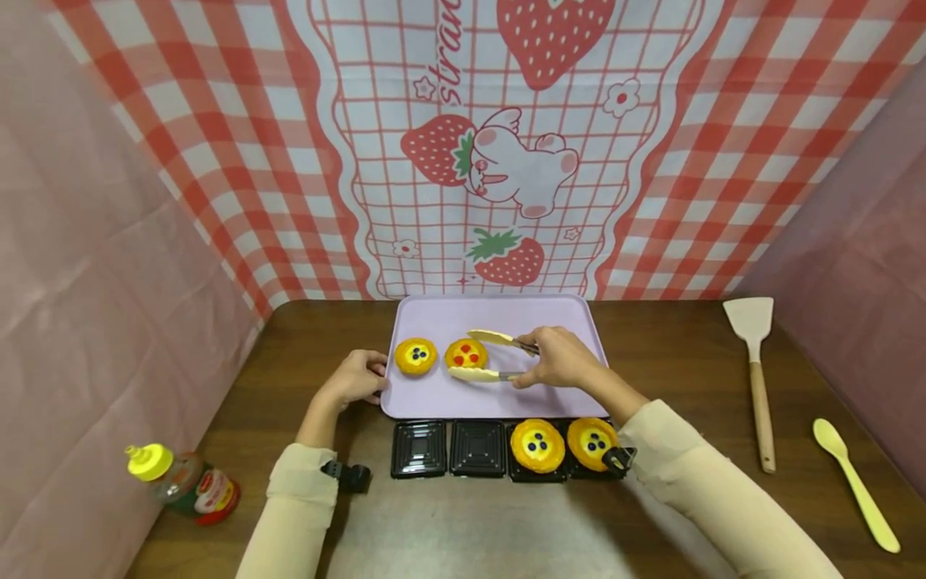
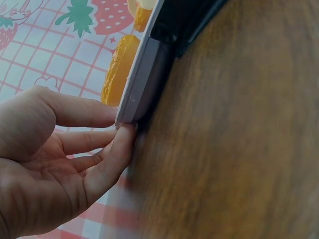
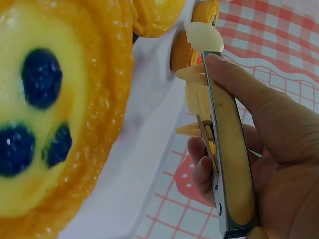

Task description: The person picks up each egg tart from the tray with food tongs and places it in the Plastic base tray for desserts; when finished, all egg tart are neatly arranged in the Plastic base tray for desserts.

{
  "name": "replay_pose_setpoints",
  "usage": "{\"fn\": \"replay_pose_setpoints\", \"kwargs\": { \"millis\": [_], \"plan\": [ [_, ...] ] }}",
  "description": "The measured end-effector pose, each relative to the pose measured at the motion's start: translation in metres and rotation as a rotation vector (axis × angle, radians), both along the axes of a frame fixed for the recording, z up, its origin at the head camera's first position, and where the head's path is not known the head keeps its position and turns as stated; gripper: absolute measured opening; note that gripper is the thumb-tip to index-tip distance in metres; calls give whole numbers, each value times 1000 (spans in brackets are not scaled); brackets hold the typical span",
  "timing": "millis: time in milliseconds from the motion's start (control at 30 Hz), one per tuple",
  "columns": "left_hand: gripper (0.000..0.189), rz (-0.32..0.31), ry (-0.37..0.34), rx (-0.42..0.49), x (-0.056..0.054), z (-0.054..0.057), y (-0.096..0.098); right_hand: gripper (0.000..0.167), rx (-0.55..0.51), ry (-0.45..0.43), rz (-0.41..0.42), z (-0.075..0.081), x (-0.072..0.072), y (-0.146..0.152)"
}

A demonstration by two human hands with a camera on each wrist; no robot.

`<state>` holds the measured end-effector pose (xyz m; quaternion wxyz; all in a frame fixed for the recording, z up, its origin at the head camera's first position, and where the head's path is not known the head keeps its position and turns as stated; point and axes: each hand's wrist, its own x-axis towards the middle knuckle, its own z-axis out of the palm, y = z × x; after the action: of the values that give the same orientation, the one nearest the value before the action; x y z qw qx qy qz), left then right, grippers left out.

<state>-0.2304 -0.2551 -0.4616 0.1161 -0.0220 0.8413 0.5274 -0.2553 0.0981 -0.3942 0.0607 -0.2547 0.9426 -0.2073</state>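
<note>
My right hand (image 1: 560, 358) grips a pair of tongs (image 3: 232, 164) with cream tips. The tongs stand spread over the lilac tray (image 1: 535, 398), one tip on each side of a tart with red toppings (image 1: 466, 348); whether they touch it I cannot tell. To its left on the tray sits a tart with blue toppings (image 1: 415, 356). My left hand (image 1: 358, 376) pinches the tray's left edge, thumb above and fingers at the underside in the left wrist view. Two more blue-topped tarts (image 1: 538, 445) (image 1: 589, 444) sit in black square holders in front of the tray.
Two black holders (image 1: 419, 449) (image 1: 477, 448) to the left hold nothing. A sauce bottle with a yellow cap (image 1: 184, 482) stands at the left. At the right lie a spatula (image 1: 755, 378) and a yellow spoon (image 1: 857, 486). A checked cloth (image 1: 651, 201) hangs behind the tray.
</note>
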Motion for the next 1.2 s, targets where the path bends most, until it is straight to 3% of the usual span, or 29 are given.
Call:
{"fn": "replay_pose_setpoints", "kwargs": {
  "millis": [733, 1200],
  "plan": [
    [48, 3, 11, 8, 2, 1, -1, 69, -29, 3, -9, -1, 2, 8],
    [48, -3, 15, 1, 3, 2, 1, 69, -81, 76, 7, 39, 20, 32]
  ]
}}
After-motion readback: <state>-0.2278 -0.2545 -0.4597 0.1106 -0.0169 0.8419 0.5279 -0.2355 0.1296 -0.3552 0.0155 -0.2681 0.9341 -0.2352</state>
